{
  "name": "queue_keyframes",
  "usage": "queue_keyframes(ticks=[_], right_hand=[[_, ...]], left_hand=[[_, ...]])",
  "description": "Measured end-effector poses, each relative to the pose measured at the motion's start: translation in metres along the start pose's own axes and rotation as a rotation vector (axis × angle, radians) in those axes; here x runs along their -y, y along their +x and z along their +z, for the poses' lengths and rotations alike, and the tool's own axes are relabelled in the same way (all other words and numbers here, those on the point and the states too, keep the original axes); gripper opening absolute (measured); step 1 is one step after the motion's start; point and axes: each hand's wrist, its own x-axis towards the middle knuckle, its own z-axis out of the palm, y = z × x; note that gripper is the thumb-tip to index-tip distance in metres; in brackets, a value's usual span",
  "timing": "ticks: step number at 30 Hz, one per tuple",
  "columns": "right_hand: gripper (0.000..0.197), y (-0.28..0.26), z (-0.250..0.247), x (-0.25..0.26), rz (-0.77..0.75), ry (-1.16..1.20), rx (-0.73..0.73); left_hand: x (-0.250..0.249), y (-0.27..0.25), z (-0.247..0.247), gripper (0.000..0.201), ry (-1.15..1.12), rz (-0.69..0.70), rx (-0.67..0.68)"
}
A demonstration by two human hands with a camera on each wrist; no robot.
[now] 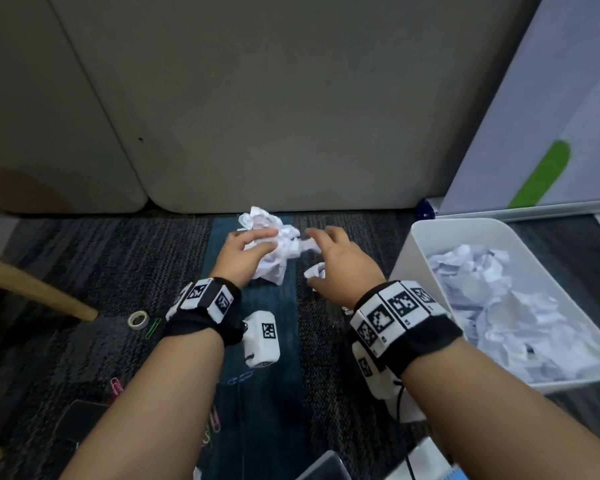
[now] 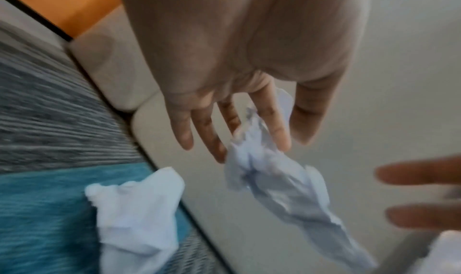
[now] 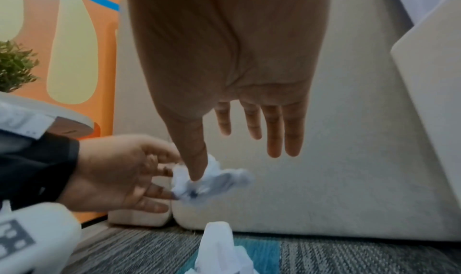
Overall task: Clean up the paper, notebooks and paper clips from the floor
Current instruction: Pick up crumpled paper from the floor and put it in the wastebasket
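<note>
My left hand [image 1: 257,242] pinches a large crumpled white paper [image 1: 279,249] and holds it just above the carpet in front of the sofa base. In the left wrist view the paper [image 2: 269,172] hangs from the left hand [image 2: 291,140], between its fingers and thumb. My right hand [image 1: 321,244] reaches in from the right, fingers straight and spread. Its thumb touches the paper [image 3: 214,181] in the right wrist view. A smaller crumpled paper [image 1: 315,271] lies on the floor under the right hand. A white bin [image 1: 420,244] on the right holds several crumpled papers.
A beige sofa [image 1: 257,116] closes off the back. On the carpet at the left lie a tape roll [image 1: 138,319], a green paper clip [image 1: 153,328], pink paper clips [image 1: 116,384] and a dark flat item [image 1: 80,420]. A wooden leg [image 1: 35,289] slants in from the left. Notebooks [image 1: 326,467] lie at the bottom edge.
</note>
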Motion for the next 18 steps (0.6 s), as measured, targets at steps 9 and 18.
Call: queue_keyframes(ticks=[9,18], right_hand=[[0.072,-0.014,-0.055,-0.023,0.015,0.221,-0.281],[0.061,-0.049,-0.105,-0.029,0.078,0.305,-0.382]], left_hand=[[-0.084,-0.031,0.038,0.019,-0.034,0.253,0.231],[-0.148,-0.064,0.062,0.019,-0.039,0.319,0.253]])
